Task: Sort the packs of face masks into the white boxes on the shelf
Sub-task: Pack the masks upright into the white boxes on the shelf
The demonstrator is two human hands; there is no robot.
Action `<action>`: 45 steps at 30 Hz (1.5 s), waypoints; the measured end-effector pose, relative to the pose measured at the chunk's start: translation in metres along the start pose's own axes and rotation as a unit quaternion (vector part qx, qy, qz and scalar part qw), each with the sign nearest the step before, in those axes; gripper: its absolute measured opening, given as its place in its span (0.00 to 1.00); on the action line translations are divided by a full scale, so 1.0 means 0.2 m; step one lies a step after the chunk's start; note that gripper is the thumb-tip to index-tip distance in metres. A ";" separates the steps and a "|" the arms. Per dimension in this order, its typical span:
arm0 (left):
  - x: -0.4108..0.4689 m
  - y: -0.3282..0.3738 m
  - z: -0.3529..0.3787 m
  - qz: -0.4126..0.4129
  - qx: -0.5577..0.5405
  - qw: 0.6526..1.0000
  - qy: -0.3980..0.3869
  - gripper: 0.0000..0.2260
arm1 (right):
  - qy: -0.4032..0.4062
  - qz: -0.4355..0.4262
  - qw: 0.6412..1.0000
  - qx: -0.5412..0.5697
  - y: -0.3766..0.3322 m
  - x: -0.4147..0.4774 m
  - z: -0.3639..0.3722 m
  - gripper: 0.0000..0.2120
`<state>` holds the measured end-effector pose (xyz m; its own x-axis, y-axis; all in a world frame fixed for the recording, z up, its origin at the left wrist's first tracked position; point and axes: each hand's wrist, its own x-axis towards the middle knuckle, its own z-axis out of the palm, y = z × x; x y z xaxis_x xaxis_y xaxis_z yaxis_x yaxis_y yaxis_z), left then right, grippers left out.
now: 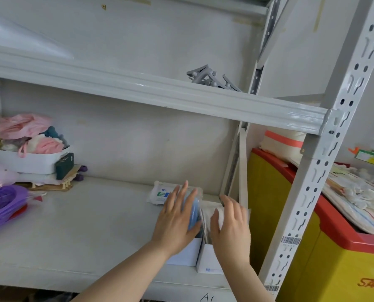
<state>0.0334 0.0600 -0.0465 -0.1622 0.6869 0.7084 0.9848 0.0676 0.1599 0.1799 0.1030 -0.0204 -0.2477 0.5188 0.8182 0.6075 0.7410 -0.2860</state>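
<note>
My left hand (pixel 177 216), right hand (pixel 230 225) lie flat, fingers straight, on mask packs (pixel 193 214) in white boxes (pixel 187 255). Right of boxes: shelf post (pixel 301 214), yellow chest (pixel 316 264) lettered "SAS".

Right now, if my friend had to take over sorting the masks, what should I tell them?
Left hand: open, its fingers flat on the blue packs in the left white box.
Right hand: open, resting on the white packs in the right white box.
The two boxes stand side by side at the front of the shelf.
Done: blue packs are in one box and white packs in the other.
Left: one printed pack lies loose on the shelf behind the left box. It probably needs to go in a box.
</note>
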 end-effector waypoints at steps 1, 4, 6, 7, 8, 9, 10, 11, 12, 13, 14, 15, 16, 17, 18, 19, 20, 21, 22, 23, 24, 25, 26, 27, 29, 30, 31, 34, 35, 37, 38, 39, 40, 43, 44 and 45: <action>-0.01 -0.02 -0.01 -0.033 -0.050 0.998 0.015 0.32 | -0.004 -0.039 0.998 0.050 -0.05 0.00 0.00 0.15; -0.05 -0.09 -0.02 -0.148 -0.187 0.964 0.113 0.27 | -0.114 -0.021 0.979 0.167 -0.20 -0.01 0.02 0.22; -0.07 -0.13 -0.01 -0.215 -0.224 0.933 0.181 0.24 | -0.206 0.016 0.966 0.154 -0.27 0.03 0.06 0.34; -0.08 -0.15 -0.01 -0.244 -0.235 0.921 0.192 0.22 | -0.245 0.023 0.964 0.104 -0.29 0.07 0.07 0.39; -0.09 -0.17 -0.01 -0.276 -0.246 0.912 0.180 0.20 | -0.270 0.025 0.961 0.050 -0.31 0.12 0.09 0.42; -0.09 -0.19 0.00 -0.305 -0.259 0.904 0.148 0.18 | -0.282 0.025 0.959 0.006 -0.32 0.18 0.11 0.43; -0.09 -0.20 0.00 -0.329 -0.267 0.901 0.099 0.17 | -0.292 0.030 0.956 -0.024 -0.34 0.24 0.13 0.42; -0.08 -0.21 0.01 -0.347 -0.268 0.898 0.043 0.16 | -0.307 0.044 0.950 -0.045 -0.35 0.31 0.15 0.40; -0.07 -0.21 0.00 -0.361 -0.259 0.896 -0.014 0.16 | -0.332 0.064 0.939 -0.062 -0.35 0.37 0.18 0.39; -0.06 -0.20 0.00 -0.374 -0.245 0.892 -0.070 0.16 | -0.365 0.079 0.924 -0.084 -0.35 0.43 0.20 0.39; -0.05 -0.20 0.01 -0.383 -0.234 0.884 -0.129 0.17 | -0.401 0.091 0.905 -0.108 -0.34 0.46 0.23 0.39; -0.05 -0.19 0.02 -0.388 -0.234 0.873 -0.182 0.19 | -0.435 0.098 0.886 -0.130 -0.33 0.49 0.26 0.38; -0.05 -0.17 0.03 -0.390 -0.232 0.861 -0.230 0.22 | -0.470 0.108 0.864 -0.145 -0.33 0.50 0.28 0.38; -0.05 -0.16 0.06 -0.388 -0.221 0.855 -0.265 0.25 | -0.498 0.119 0.845 -0.154 -0.32 0.51 0.31 0.37; -0.06 -0.15 0.08 -0.371 -0.189 0.861 -0.291 0.27 | -0.515 0.128 0.831 -0.168 -0.31 0.51 0.33 0.37; -0.07 -0.15 0.10 -0.343 -0.146 0.874 -0.311 0.28 | -0.521 0.128 0.823 -0.189 -0.31 0.52 0.34 0.36; -0.08 -0.14 0.11 -0.312 -0.104 0.889 -0.319 0.30 | -0.521 0.120 0.817 -0.215 -0.31 0.53 0.35 0.34; -0.08 -0.14 0.12 -0.285 -0.076 0.902 -0.314 0.31 | -0.517 0.108 0.814 -0.241 -0.32 0.53 0.36 0.32; -0.08 -0.13 0.12 -0.278 -0.070 0.909 -0.303 0.31 | -0.513 0.097 0.810 -0.265 -0.33 0.53 0.36 0.31; -0.09 -0.13 0.12 -0.279 -0.077 0.910 -0.297 0.31 | -0.510 0.091 0.807 -0.284 -0.33 0.53 0.37 0.32; -0.09 -0.13 0.13 -0.282 -0.089 0.910 -0.290 0.30 | -0.505 0.086 0.805 -0.297 -0.33 0.52 0.38 0.33; -0.09 -0.14 0.13 -0.284 -0.096 0.910 -0.286 0.27 | -0.498 0.081 0.807 -0.306 -0.33 0.51 0.39 0.33; -0.08 -0.14 0.12 -0.286 -0.100 0.910 -0.282 0.24 | -0.489 0.072 0.812 -0.309 -0.33 0.50 0.40 0.32; -0.09 -0.15 0.13 -0.290 -0.094 0.908 -0.287 0.21 | -0.479 0.059 0.820 -0.308 -0.33 0.49 0.40 0.30; -0.09 -0.15 0.12 -0.286 -0.065 0.910 -0.292 0.21 | -0.456 0.033 0.839 -0.294 -0.33 0.47 0.42 0.25; -0.09 -0.15 0.13 -0.278 -0.050 0.914 -0.290 0.21 | -0.448 0.022 0.847 -0.285 -0.33 0.46 0.42 0.24; -0.09 -0.14 0.13 -0.286 -0.052 0.915 -0.281 0.20 | -0.445 0.016 0.852 -0.276 -0.34 0.45 0.42 0.24; -0.08 -0.11 0.11 -0.324 -0.087 0.906 -0.260 0.18 | -0.470 0.036 0.845 -0.252 -0.36 0.43 0.41 0.27; -0.08 -0.11 0.11 -0.328 -0.086 0.904 -0.259 0.18 | -0.476 0.040 0.842 -0.250 -0.37 0.43 0.41 0.27; -0.09 -0.11 0.11 -0.325 -0.076 0.906 -0.260 0.20 | -0.472 0.043 0.846 -0.243 -0.38 0.43 0.41 0.23; -0.10 -0.11 0.12 -0.314 -0.064 0.909 -0.266 0.21 | -0.463 0.048 0.854 -0.233 -0.39 0.43 0.41 0.21; -0.11 -0.11 0.13 -0.314 -0.070 0.909 -0.265 0.22 | -0.451 0.055 0.864 -0.219 -0.39 0.43 0.40 0.18; -0.11 -0.12 0.13 -0.308 -0.068 0.909 -0.273 0.23 | -0.436 0.062 0.874 -0.207 -0.38 0.43 0.40 0.16; -0.10 -0.12 0.11 -0.326 -0.097 0.895 -0.287 0.25 | -0.386 0.107 0.898 -0.181 -0.37 0.44 0.36 0.10; -0.10 -0.11 0.10 -0.320 -0.099 0.899 -0.282 0.24 | -0.367 0.129 0.905 -0.171 -0.36 0.44 0.36 0.09; -0.10 -0.11 0.10 -0.314 -0.089 0.902 -0.283 0.23 | -0.346 0.149 0.912 -0.162 -0.36 0.44 0.35 0.10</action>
<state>0.0156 0.0600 -0.0777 -0.5767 0.8168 -0.0171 0.6761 0.4889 0.5512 0.0619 0.1257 0.0367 -0.3849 0.9042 0.1852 0.8889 0.4172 -0.1894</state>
